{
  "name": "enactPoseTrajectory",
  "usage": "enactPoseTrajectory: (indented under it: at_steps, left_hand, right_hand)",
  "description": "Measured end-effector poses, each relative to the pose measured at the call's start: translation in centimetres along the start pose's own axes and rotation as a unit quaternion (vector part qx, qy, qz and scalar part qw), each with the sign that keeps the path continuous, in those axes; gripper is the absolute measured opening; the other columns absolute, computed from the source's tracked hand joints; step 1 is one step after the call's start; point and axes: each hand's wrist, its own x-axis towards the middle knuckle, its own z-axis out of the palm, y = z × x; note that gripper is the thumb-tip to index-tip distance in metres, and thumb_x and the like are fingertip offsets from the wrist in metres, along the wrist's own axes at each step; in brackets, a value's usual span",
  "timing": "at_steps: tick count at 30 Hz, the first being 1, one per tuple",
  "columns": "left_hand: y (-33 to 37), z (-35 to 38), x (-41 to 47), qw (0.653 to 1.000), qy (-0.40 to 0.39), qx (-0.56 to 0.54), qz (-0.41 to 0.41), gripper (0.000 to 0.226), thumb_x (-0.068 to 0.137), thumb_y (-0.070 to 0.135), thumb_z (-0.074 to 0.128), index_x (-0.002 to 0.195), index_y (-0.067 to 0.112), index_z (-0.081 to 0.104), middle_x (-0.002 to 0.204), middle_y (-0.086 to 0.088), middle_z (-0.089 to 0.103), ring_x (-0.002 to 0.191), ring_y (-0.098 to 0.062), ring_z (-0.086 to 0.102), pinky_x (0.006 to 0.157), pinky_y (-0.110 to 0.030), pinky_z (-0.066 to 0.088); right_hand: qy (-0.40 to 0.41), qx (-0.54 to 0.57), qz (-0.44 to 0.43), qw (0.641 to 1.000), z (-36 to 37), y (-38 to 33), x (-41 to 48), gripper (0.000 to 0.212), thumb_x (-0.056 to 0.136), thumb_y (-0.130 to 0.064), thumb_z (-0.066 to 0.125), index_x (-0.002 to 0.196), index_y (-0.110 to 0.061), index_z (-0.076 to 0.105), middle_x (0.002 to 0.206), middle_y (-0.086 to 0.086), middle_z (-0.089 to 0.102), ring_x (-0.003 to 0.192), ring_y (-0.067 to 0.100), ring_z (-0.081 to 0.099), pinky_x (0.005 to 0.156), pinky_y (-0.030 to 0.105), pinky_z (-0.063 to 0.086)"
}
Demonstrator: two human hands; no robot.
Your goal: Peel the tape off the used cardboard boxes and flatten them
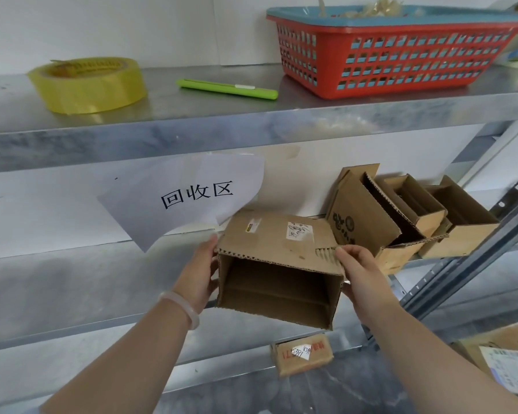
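One head-worn wide-angle view; faces forward and slightly down at the shelving [192, 138]; near, the cardboard box [275, 243] centred.

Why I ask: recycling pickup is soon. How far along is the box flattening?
Done: what looks like peeled tape sits in the red basket, and opened boxes stand on the middle shelf. In hand: the left hand and right hand grip an open box, not yet flat. Left: flattening it and the shelf boxes, plus the taped parcel below.
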Motion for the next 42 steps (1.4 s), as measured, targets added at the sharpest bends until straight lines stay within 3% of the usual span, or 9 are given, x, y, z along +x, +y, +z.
enactPoseTrajectory:
  at_steps: [4,8,14,19,22,31,35,40,42]
  left_hand:
    - [0.6,0.2,0.4,0.995,-0.055,0.076,0.021,0.034,0.095,0.012,0.045,0.117,0.036,0.056,0.109,-0.003,0.069,0.104,-0.025,0.064,0.094,-0.044,0.050]
    - [0.0,0.7,-0.3,0.984,-0.070,0.163,0.018,0.050,0.092,0.005,0.045,0.127,0.040,0.043,0.112,0.004,0.064,0.100,-0.019,0.063,0.081,-0.038,0.055]
    - [-1.1,0.9,0.1,0.985,-0.041,0.166,0.031,0.058,0.084,0.019,0.070,0.130,0.031,0.037,0.125,0.006,0.054,0.110,-0.016,0.058,0.082,-0.040,0.055]
    - [-0.9,2.2,0.5,0.961,-0.060,0.248,0.104,0.068,0.079,0.009,0.073,0.130,0.037,0.039,0.117,0.010,0.056,0.105,-0.009,0.058,0.084,-0.031,0.053]
    - [-0.8,2.7,0.6,0.957,-0.070,0.261,0.106,0.067,0.079,0.011,0.072,0.133,0.035,0.042,0.116,0.010,0.060,0.103,-0.008,0.061,0.083,-0.027,0.052]
    - [0.5,3.5,-0.5,0.983,-0.042,0.153,0.094,0.039,0.089,0.045,0.059,0.121,0.027,0.043,0.118,0.005,0.059,0.106,-0.011,0.058,0.076,-0.025,0.048]
    - [1.1,4.1,-1.2,0.981,-0.046,0.137,0.130,0.034,0.091,0.048,0.049,0.119,0.030,0.050,0.115,0.007,0.063,0.108,-0.011,0.060,0.090,-0.031,0.049]
    - [1.9,4.9,-2.6,0.969,-0.049,0.127,0.208,0.021,0.099,0.037,0.042,0.111,0.040,0.059,0.099,0.021,0.071,0.094,0.002,0.065,0.070,-0.010,0.049]
    - [2.3,5.1,-2.7,0.962,-0.041,0.129,0.236,0.026,0.101,0.032,0.042,0.120,0.041,0.058,0.108,0.022,0.068,0.102,0.005,0.062,0.078,-0.010,0.048]
  right_hand:
    - [-0.030,-0.024,0.009,0.999,-0.2,0.6,0.7,0.060,0.089,-0.008,0.062,0.142,-0.024,0.041,0.121,0.001,0.059,0.113,0.020,0.058,0.098,0.044,0.050]
    - [-0.055,-0.074,0.017,0.996,-0.2,0.7,0.3,0.091,0.061,-0.039,0.074,0.145,-0.032,0.042,0.119,-0.001,0.064,0.114,0.019,0.059,0.102,0.048,0.047]
    - [-0.001,-0.055,-0.023,0.998,-0.6,0.9,0.6,0.054,0.086,-0.004,0.066,0.132,-0.018,0.042,0.113,-0.004,0.060,0.102,0.010,0.057,0.073,0.026,0.048]
    - [0.005,-0.065,-0.061,0.996,-1.0,0.8,0.2,0.062,0.086,-0.013,0.071,0.136,-0.033,0.038,0.117,-0.010,0.057,0.106,0.008,0.054,0.076,0.023,0.046]
    - [-0.002,-0.059,-0.065,0.996,-1.3,0.6,-0.2,0.052,0.089,-0.020,0.068,0.129,-0.037,0.040,0.109,-0.016,0.056,0.100,0.004,0.054,0.077,0.025,0.046]
    - [0.052,-0.017,-0.063,0.996,-1.4,-0.1,-0.8,0.043,0.089,-0.052,0.057,0.123,-0.030,0.042,0.111,-0.014,0.052,0.110,0.015,0.049,0.095,0.036,0.043]
    - [0.086,-0.025,-0.086,0.992,-1.3,-0.6,-1.0,0.037,0.094,-0.050,0.052,0.121,-0.025,0.046,0.108,-0.014,0.052,0.104,0.009,0.050,0.089,0.031,0.040]
    - [0.090,-0.014,-0.136,0.987,-0.9,-1.7,-1.4,0.026,0.096,-0.037,0.055,0.115,-0.021,0.051,0.106,-0.007,0.055,0.100,0.007,0.052,0.075,0.024,0.042]
    - [0.091,-0.003,-0.154,0.984,-0.7,-2.2,-1.6,0.026,0.096,-0.029,0.056,0.120,-0.021,0.050,0.108,-0.007,0.054,0.102,0.007,0.052,0.079,0.025,0.045]
